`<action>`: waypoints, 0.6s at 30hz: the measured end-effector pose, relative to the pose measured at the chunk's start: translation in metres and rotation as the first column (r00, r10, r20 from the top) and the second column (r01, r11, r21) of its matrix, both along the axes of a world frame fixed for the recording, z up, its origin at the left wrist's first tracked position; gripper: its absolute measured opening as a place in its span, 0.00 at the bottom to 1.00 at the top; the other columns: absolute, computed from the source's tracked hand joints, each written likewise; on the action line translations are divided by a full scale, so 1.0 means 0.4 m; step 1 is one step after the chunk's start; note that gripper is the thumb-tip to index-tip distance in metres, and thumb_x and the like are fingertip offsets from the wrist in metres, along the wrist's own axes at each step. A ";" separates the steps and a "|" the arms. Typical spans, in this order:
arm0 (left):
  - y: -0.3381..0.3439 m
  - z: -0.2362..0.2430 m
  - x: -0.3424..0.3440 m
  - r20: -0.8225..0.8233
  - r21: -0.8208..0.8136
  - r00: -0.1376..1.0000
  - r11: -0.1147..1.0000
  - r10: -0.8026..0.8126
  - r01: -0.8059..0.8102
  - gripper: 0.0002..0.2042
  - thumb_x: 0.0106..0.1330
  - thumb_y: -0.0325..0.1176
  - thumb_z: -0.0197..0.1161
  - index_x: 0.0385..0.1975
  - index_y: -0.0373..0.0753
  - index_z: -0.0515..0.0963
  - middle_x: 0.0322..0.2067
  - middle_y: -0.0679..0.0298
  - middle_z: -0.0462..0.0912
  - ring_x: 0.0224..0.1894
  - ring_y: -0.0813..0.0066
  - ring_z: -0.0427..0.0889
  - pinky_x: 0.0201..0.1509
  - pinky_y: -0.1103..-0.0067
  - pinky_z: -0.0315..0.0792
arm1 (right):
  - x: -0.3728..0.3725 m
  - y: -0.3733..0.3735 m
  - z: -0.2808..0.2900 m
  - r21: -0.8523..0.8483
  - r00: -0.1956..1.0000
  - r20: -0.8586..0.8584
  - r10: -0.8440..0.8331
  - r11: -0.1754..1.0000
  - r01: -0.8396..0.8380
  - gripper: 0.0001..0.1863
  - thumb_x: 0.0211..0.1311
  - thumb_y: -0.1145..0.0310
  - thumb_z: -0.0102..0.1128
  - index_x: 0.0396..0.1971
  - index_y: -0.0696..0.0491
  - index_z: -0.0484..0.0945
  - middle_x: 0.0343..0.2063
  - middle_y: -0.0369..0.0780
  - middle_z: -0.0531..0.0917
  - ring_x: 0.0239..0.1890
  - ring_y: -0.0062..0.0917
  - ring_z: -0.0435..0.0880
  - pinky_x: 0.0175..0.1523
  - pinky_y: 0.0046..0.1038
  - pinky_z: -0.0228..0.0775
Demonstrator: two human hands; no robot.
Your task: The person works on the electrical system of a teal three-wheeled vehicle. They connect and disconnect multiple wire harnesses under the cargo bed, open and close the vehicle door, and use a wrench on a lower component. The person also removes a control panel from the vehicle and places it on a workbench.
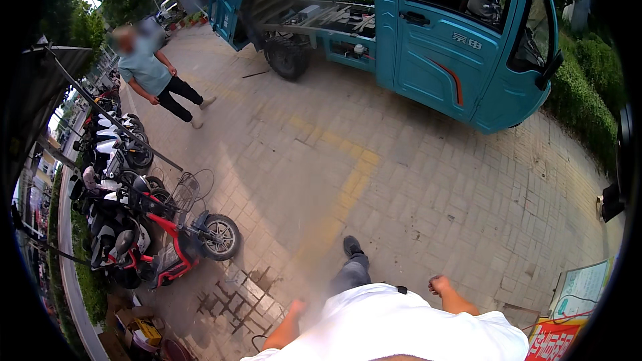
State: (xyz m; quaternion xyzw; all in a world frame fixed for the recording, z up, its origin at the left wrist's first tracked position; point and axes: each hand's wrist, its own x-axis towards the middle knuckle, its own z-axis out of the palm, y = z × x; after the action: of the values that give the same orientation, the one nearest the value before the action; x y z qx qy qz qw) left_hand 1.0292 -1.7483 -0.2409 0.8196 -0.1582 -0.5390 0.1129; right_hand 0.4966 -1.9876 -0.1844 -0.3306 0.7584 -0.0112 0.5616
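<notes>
My left hand (296,307) hangs beside my white shirt, above the paved ground. It is smeared, so its fingers cannot be made out. On the other side my right hand (439,285) is held out from my body with its fingers curled in, and nothing shows in it. Neither hand touches anything. One dark shoe (352,246) of mine is on the paving ahead. Ahead to the right stands a blue cargo tricycle (441,60) with a closed cab; its cargo bed is tipped up, baring the frame and a rear wheel.
A red electric scooter (175,247) with a wire basket heads a row of parked scooters (110,140) along the left. A person (144,70) in a light blue shirt stands far left. Boxes (144,331) lie lower left; a red sign (552,339) stands lower right. Hedges (595,93) edge the right.
</notes>
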 end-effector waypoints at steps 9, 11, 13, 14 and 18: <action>-0.851 0.266 0.312 -0.019 -0.316 0.993 0.942 0.114 -0.114 0.18 0.61 0.36 0.57 0.46 0.30 0.75 0.30 0.55 0.82 0.30 0.72 0.81 0.33 0.78 0.74 | 0.092 -0.330 0.101 -0.041 0.939 -0.017 -0.344 0.938 0.344 0.07 0.54 0.72 0.55 0.32 0.58 0.77 0.20 0.41 0.78 0.19 0.28 0.76 0.20 0.33 0.65; -1.016 0.345 0.367 -0.017 -0.371 0.991 0.919 0.135 -0.132 0.17 0.63 0.36 0.55 0.46 0.31 0.75 0.32 0.57 0.82 0.31 0.72 0.80 0.35 0.77 0.73 | 0.183 -0.516 0.115 -0.129 0.967 -0.035 -0.251 0.961 0.245 0.09 0.52 0.71 0.56 0.31 0.59 0.79 0.22 0.42 0.81 0.23 0.31 0.79 0.26 0.35 0.70; -1.149 0.343 0.427 0.001 -0.384 0.997 0.920 0.082 -0.075 0.17 0.66 0.39 0.53 0.46 0.33 0.74 0.36 0.60 0.82 0.35 0.73 0.79 0.37 0.76 0.71 | 0.240 -0.714 0.123 -0.467 0.968 -0.251 0.007 0.875 -0.128 0.10 0.50 0.70 0.58 0.29 0.60 0.81 0.25 0.45 0.83 0.28 0.33 0.81 0.35 0.34 0.73; -1.212 0.340 0.444 0.004 -0.383 0.998 0.922 0.070 -0.063 0.16 0.66 0.38 0.53 0.46 0.33 0.74 0.36 0.60 0.82 0.35 0.72 0.79 0.37 0.76 0.72 | 0.254 -0.836 0.122 -0.545 0.969 -0.246 -0.011 0.829 -0.130 0.10 0.48 0.70 0.59 0.28 0.61 0.82 0.28 0.48 0.84 0.34 0.33 0.82 0.43 0.30 0.72; -1.358 0.307 0.484 0.025 -0.322 0.999 0.946 0.036 -0.026 0.16 0.65 0.38 0.53 0.46 0.33 0.74 0.36 0.60 0.82 0.34 0.72 0.79 0.36 0.76 0.72 | 0.314 -1.386 0.242 -0.788 0.950 -0.306 -0.058 0.575 -0.219 0.16 0.50 0.67 0.57 0.37 0.61 0.80 0.33 0.50 0.83 0.38 0.37 0.82 0.46 0.32 0.71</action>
State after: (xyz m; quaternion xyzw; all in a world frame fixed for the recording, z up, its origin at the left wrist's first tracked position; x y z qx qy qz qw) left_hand 1.2226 -2.2915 -0.1181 0.8008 -0.2327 -0.4914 0.2511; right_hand 0.6221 -2.5419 -0.0877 -0.5835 0.7275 -0.2818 0.2255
